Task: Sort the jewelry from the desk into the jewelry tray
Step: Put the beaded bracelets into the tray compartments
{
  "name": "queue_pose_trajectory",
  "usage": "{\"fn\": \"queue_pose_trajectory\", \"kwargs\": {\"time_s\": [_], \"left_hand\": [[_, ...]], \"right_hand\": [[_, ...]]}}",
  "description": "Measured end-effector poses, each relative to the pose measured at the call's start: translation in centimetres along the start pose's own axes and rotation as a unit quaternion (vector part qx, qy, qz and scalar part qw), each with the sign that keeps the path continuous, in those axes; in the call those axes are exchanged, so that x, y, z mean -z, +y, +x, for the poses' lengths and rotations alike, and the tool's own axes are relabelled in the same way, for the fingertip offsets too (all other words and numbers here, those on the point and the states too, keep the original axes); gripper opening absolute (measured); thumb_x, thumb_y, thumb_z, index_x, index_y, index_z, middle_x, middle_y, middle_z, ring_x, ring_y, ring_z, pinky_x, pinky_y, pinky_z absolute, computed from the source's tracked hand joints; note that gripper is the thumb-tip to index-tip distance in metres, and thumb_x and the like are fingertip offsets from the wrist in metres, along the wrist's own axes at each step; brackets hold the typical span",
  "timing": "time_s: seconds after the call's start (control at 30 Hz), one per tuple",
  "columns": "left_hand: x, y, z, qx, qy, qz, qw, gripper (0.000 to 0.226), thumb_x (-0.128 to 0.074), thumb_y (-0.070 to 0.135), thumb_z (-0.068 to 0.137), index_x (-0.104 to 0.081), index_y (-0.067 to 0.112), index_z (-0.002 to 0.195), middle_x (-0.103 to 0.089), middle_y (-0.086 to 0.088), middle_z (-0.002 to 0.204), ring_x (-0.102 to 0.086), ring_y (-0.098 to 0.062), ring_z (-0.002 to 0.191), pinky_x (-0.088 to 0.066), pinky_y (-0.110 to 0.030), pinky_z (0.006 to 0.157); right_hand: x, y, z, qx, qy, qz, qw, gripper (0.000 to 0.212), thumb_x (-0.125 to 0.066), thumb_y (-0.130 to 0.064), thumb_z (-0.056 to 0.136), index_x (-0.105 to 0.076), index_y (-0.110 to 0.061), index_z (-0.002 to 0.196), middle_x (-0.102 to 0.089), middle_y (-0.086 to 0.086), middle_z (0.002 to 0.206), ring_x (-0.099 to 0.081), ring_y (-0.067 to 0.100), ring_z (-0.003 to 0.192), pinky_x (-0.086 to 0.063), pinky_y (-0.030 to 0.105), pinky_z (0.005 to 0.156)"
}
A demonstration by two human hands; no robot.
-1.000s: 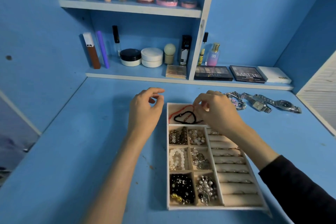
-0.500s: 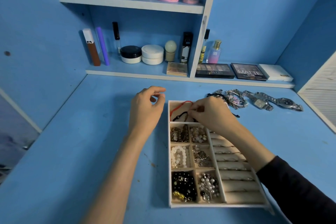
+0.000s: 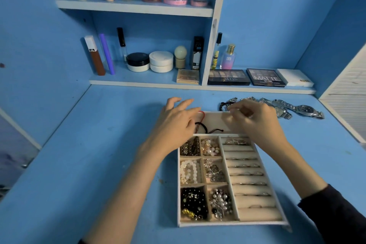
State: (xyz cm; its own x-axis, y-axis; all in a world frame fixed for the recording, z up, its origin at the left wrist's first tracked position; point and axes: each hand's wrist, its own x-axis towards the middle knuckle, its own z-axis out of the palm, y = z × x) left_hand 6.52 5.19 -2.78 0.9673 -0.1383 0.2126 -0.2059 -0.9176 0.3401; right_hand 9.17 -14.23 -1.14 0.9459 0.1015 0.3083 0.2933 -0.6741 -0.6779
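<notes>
1. Jewelry tray [image 3: 233,224] lies on the blue surface [image 3: 99,144], compartments full.
2. Left hand [image 3: 176,123], fingers spread, reaches over its far-left corner, above a black cord bracelet [image 3: 202,128].
3. Right hand [image 3: 257,123], fingertips pinched together at the far rim; holding what, I cannot tell.
4. Watches [image 3: 305,109] lie just beyond.

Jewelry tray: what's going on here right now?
The left hand and right hand are over the tray's top compartment, where a red cord and a black cord lie. The left lies loose beside the cords. The right is curled at the far rim, holding something or not, I cannot tell. Watches and a dark bracelet wait on the desk behind the tray.
</notes>
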Motion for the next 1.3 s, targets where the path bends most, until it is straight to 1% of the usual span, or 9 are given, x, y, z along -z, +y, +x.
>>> {"fn": "queue_pose_trajectory", "kwargs": {"time_s": [0.2, 0.33, 0.47, 0.6, 0.73, 0.8, 1.0, 1.17, 1.3], "left_hand": [[0.1, 0.0, -0.2, -0.017, -0.024, 0.062, 0.998, 0.044, -0.035, 0.024, 0.097, -0.036, 0.034, 0.139, -0.025, 0.01, 0.151, -0.013, -0.019, 0.136, -0.015, -0.035, 0.112], [0.3, -0.1, -0.9, -0.032, -0.024, 0.06, 0.997, 0.039, -0.035, 0.027, 0.097, -0.044, 0.04, 0.133, -0.021, 0.01, 0.153, -0.008, -0.018, 0.137, -0.013, -0.037, 0.112], [0.6, 0.4, -0.7, 0.007, -0.098, 0.03, 0.995, 0.038, -0.028, 0.046, 0.096, -0.043, 0.043, 0.132, -0.006, 0.011, 0.155, 0.007, -0.014, 0.14, -0.003, -0.042, 0.113], [0.8, 0.9, -0.4, 0.04, -0.13, 0.01, 0.991, 0.043, -0.021, 0.054, 0.094, -0.046, 0.045, 0.129, -0.003, 0.007, 0.156, 0.013, -0.013, 0.14, -0.001, -0.045, 0.113], [0.6, 1.2, 0.0, 0.035, -0.085, -0.02, 0.996, 0.039, -0.027, 0.045, 0.097, -0.058, 0.038, 0.12, -0.018, 0.001, 0.153, 0.001, -0.012, 0.139, -0.008, -0.04, 0.112], [0.3, 1.3, 0.3, 0.021, -0.03, -0.032, 0.999, 0.038, -0.032, 0.04, 0.097, -0.062, 0.03, 0.118, -0.033, -0.001, 0.145, -0.011, -0.012, 0.135, -0.015, -0.033, 0.109], [0.4, 2.4, 2.2, -0.006, 0.074, -0.053, 0.996, 0.024, -0.047, 0.027, 0.094, -0.065, 0.019, 0.108, -0.054, 0.002, 0.118, -0.034, -0.011, 0.115, -0.024, -0.019, 0.094], [0.0, 4.5, 5.7, -0.042, 0.03, -0.04, 0.998, 0.029, -0.047, 0.016, 0.094, -0.059, 0.02, 0.119, -0.059, 0.001, 0.123, -0.04, -0.017, 0.12, -0.034, -0.028, 0.095], [-1.5, 5.8, 8.5, -0.052, -0.058, -0.024, 0.997, 0.039, -0.044, 0.007, 0.093, -0.054, 0.021, 0.127, -0.056, -0.008, 0.129, -0.045, -0.021, 0.122, -0.043, -0.041, 0.097]], "right_hand": [[0.5, 1.8, -0.5, -0.009, 0.05, 0.042, 0.998, 0.014, -0.059, -0.01, 0.083, -0.071, -0.016, 0.083, -0.06, -0.008, 0.06, -0.053, -0.007, 0.053, -0.037, 0.006, 0.052], [0.6, 3.4, 0.0, -0.021, 0.076, 0.016, 0.997, 0.015, -0.058, -0.009, 0.086, -0.072, -0.014, 0.09, -0.061, -0.009, 0.065, -0.055, 0.0, 0.061, -0.037, 0.007, 0.056], [0.9, 4.6, 0.1, -0.019, 0.071, -0.027, 0.997, 0.022, -0.054, -0.003, 0.084, -0.072, -0.014, 0.091, -0.068, 0.004, 0.081, -0.058, 0.018, 0.071, -0.046, 0.028, 0.066], [1.3, 5.5, 0.2, -0.01, 0.035, -0.065, 0.997, 0.025, -0.054, -0.001, 0.079, -0.071, -0.016, 0.088, -0.065, 0.004, 0.083, -0.055, 0.023, 0.075, -0.047, 0.035, 0.068], [1.5, 6.1, -0.1, 0.003, -0.012, -0.096, 0.995, 0.018, -0.06, -0.009, 0.08, -0.072, -0.019, 0.09, -0.055, -0.01, 0.072, -0.05, 0.017, 0.073, -0.036, 0.027, 0.062], [1.2, 6.3, 0.0, 0.013, -0.009, -0.118, 0.993, 0.014, -0.064, -0.014, 0.081, -0.072, -0.019, 0.09, -0.057, -0.006, 0.074, -0.05, 0.016, 0.071, -0.038, 0.027, 0.061], [0.8, 5.9, 0.8, 0.018, 0.102, -0.084, 0.991, 0.006, -0.061, -0.014, 0.084, -0.067, -0.012, 0.083, -0.057, -0.001, 0.07, -0.052, 0.022, 0.071, -0.038, 0.03, 0.057], [1.1, 6.0, 0.3, -0.006, 0.143, 0.024, 0.989, 0.01, -0.057, -0.011, 0.086, -0.067, -0.014, 0.089, -0.061, 0.004, 0.07, -0.054, 0.021, 0.068, -0.043, 0.033, 0.06], [1.4, 6.1, 0.4, -0.055, 0.161, 0.11, 0.979, 0.015, -0.054, -0.007, 0.086, -0.066, -0.015, 0.089, -0.058, -0.003, 0.064, -0.049, 0.001, 0.057, -0.037, 0.014, 0.054]]}}
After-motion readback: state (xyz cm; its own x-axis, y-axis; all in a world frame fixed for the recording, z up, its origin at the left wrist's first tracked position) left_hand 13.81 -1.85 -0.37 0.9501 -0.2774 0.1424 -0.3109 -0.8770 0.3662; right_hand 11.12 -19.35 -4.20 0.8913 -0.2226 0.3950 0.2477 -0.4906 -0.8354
